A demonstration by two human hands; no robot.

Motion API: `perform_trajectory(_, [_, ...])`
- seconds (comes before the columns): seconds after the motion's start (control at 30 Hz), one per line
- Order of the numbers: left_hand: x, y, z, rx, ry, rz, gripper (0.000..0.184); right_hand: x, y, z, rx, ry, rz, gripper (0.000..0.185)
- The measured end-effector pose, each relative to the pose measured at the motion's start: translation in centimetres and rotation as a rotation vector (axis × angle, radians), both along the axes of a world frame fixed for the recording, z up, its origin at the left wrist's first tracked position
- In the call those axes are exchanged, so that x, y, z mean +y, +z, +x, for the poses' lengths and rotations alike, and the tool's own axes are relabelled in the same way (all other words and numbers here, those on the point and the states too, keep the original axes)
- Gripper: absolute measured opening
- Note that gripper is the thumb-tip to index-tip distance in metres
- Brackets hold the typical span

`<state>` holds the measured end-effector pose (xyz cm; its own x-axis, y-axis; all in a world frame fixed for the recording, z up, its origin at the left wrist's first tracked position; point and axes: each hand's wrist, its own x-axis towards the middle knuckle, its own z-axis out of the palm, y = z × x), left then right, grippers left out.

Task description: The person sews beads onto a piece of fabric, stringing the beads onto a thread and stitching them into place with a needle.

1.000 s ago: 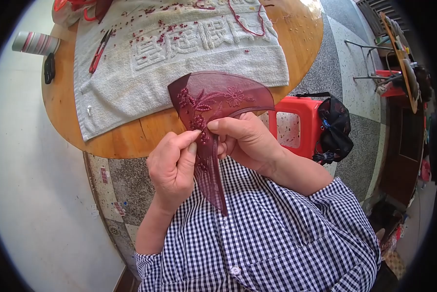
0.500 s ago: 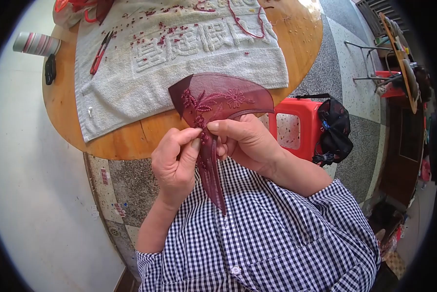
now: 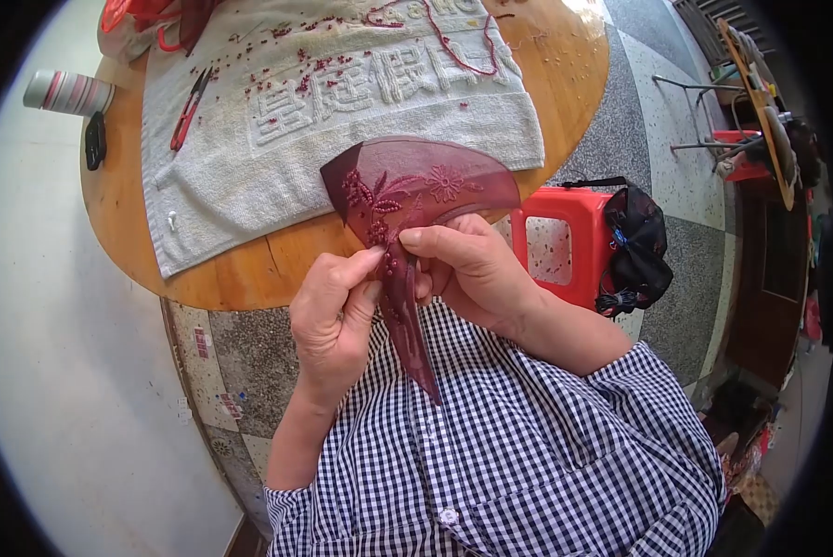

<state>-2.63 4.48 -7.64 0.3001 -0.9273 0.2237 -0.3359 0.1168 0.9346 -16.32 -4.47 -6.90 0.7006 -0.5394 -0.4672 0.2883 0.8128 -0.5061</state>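
Fabric tip (image 3: pixel 420 369) shifted rt, flask (image 3: pixel 69 93) contents hidden

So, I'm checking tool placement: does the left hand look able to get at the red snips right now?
Probably yes: the red snips lie uncovered on the white towel, with nothing standing between them and the left hand. Its fingers, though, are busy at the burgundy fabric.

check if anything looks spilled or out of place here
Small dark red beads lie scattered unevenly over the pale towel rather than gathered together, so they look spilled, though that may be deliberate. I see no clear damage to the sheer maroon fabric.
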Motion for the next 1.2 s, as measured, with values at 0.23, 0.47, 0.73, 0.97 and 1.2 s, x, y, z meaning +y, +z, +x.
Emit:
perform_trajectory(0.23, [-0.6, 1.2, 0.1, -0.149, -0.043, 0.01, 0.013, 0.0, 0.5, -0.2, 0.056, 0.052, -0.103, 0.011])
perform_trajectory(0.47, [-1.7, 1.4, -0.7, -0.126, -0.02, 0.053, 0.009, -0.1, 0.4, -0.6, 0.096, -0.022, -0.279, 0.009])
perform_trajectory(0.73, [-1.4, 3.4, -2.6, 0.043, 0.051, 0.03, 0.008, 0.3, 1.2, -1.0, 0.136, -0.008, -0.5, 0.009])
perform_trajectory(0.97, [-1.3, 3.3, -2.0, -0.418, 0.136, -0.174, 0.013, 1.0, 1.9, -0.4, 0.236, -0.007, -0.73, 0.008])
perform_trajectory(1.2, [-2.2, 2.8, -1.8, -0.597, 0.113, -0.334, 0.013, 0.6, 2.0, -0.7, 0.421, -0.073, -1.224, 0.006])
